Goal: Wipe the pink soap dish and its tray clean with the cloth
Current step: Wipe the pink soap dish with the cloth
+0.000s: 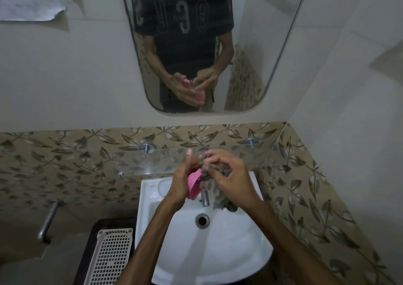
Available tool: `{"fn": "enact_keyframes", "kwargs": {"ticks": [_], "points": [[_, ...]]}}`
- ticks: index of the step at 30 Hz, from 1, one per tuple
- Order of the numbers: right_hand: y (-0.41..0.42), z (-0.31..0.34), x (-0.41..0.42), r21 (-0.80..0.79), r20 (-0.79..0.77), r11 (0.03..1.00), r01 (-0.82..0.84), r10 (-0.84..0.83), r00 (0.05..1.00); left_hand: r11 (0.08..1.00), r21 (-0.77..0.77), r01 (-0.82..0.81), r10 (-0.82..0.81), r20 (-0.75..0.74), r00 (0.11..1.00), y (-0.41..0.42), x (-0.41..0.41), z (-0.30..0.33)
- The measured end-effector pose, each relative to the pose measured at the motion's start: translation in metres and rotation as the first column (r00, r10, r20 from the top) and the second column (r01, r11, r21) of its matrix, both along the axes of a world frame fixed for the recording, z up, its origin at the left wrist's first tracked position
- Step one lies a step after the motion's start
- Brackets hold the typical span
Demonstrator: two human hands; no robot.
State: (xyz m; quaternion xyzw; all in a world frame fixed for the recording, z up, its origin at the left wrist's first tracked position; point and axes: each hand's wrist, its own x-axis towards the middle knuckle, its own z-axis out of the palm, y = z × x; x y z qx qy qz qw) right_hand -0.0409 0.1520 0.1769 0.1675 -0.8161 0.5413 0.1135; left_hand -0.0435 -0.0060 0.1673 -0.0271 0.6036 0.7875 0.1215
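1. While your left hand curls its grip round the pink oval plastic soap dish, the dish hangs over the white ceramic basin, long axis running twelve to six.
2. Your right hand pinches the crumpled grey patterned cloth, at three o'clock of the dish and touching it.
3. Whether the tray is there, I cannot tell.

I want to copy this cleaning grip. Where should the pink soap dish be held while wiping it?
Judging by this view, grip the pink soap dish by its long edges, coming from the left, as the left hand does. It stands tilted on edge above the sink, its open side facing right, so the right hand can work the cloth in.
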Motion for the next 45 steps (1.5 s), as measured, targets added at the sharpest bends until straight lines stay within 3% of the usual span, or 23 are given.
{"fn": "enact_keyframes", "kwargs": {"ticks": [2,4,9,16,20,23,26,30,34,38,39,42,45], "points": [[0.002,-0.001,-0.002,-0.042,0.058,0.992,-0.121,0.123,0.991,1.000,0.027,0.017,-0.016,-0.006,1.000,-0.003,0.001,0.002],[0.012,0.002,-0.014,-0.073,0.131,0.990,-0.121,0.130,0.983,0.994,0.064,0.084,-0.083,-0.014,0.996,-0.001,0.004,0.001],[0.024,0.000,-0.030,-0.031,0.150,0.987,-0.157,0.160,0.976,0.974,0.132,0.184,-0.177,-0.062,0.982,-0.002,0.005,-0.003],[0.030,-0.008,-0.027,-0.376,0.344,0.925,-0.054,0.193,0.919,0.951,-0.016,0.310,-0.310,-0.110,0.944,-0.013,0.005,-0.007],[0.031,0.003,-0.019,-0.290,0.232,0.955,-0.069,0.140,0.962,0.839,-0.251,0.482,-0.495,0.013,0.869,-0.036,-0.007,0.000],[0.026,0.017,-0.011,-0.144,0.109,0.979,-0.143,0.159,0.981,0.738,-0.332,0.587,-0.597,0.083,0.798,-0.040,-0.016,0.013],[0.017,0.021,-0.005,-0.037,0.015,0.984,-0.175,0.176,0.984,0.717,-0.481,0.506,-0.545,0.066,0.836,-0.027,-0.019,0.022],[0.010,0.014,0.005,-0.019,-0.142,1.000,-0.025,0.022,0.990,0.783,-0.582,0.217,-0.358,-0.138,0.924,-0.001,-0.008,0.018],[0.007,0.007,0.009,-0.196,0.014,0.948,0.250,-0.252,0.968,0.834,-0.551,-0.006,-0.196,-0.306,0.932,0.015,-0.002,0.004],[-0.007,0.005,0.029,-0.081,-0.199,0.989,0.124,-0.138,0.970,0.840,-0.537,-0.075,-0.158,-0.375,0.914,0.015,0.000,-0.001],[-0.006,0.005,0.025,-0.086,-0.201,0.986,0.140,-0.154,0.967,0.836,-0.542,-0.086,-0.151,-0.377,0.914,0.016,0.000,-0.001],[0.001,0.012,0.014,-0.168,-0.009,0.934,0.314,-0.320,0.947,0.838,-0.532,-0.119,-0.124,-0.398,0.909,0.019,0.000,-0.002],[-0.009,0.008,0.032,-0.061,-0.168,0.983,0.175,-0.183,0.969,0.857,-0.505,-0.106,-0.137,-0.422,0.896,0.015,0.003,-0.004]]}}
